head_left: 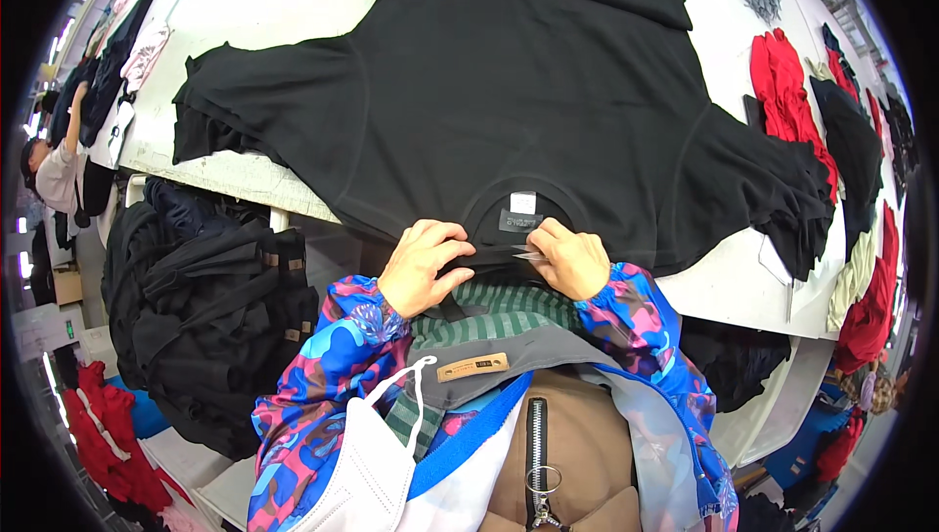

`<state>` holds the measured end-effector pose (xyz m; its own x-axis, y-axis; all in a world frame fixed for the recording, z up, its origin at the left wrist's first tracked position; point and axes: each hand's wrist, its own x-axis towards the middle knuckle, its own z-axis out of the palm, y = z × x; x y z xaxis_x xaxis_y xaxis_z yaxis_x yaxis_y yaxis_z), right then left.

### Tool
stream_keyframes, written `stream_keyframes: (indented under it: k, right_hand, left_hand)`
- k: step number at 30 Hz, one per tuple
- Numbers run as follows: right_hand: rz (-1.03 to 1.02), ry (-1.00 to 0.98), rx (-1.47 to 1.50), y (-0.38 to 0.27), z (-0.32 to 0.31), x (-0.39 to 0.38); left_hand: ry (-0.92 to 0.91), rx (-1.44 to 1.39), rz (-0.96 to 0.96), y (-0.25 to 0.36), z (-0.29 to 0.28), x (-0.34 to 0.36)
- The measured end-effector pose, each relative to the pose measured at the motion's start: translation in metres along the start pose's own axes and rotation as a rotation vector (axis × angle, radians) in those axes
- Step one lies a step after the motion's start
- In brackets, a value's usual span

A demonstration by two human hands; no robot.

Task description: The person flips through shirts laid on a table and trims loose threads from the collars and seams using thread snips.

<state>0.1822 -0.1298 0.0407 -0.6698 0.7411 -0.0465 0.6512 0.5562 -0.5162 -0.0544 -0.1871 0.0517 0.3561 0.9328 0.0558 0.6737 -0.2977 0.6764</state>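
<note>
A black shirt (528,72) lies spread over the table, its neckline toward me and its sleeves out to both sides. Inside the neckline are a white tag (523,202) and a dark label (518,221). My left hand (424,263) pinches the shirt's edge just left of the neckline opening. In my right hand (569,258) are small thread snips (529,256), their pointed metal blades sticking out leftward below the label. The snips' handles are hidden in the palm.
Dark garments (201,307) hang in a heap below the table's left side. At the right lie red garments (790,102) and a pair of scissors (788,288) near the white table's (264,4) edge. Another person (59,175) works at the far left.
</note>
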Motion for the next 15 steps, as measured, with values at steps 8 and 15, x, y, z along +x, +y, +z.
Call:
stream_keyframes:
  k: [8,15]
  right_hand:
    - [-0.019,0.005,0.209,0.005,-0.013,0.003]
    - [0.137,0.222,0.161,0.050,-0.052,0.074]
  left_hand:
    - [-0.095,-0.041,-0.023,-0.010,-0.010,0.013]
    - [-0.091,0.059,-0.033,-0.001,-0.008,0.023]
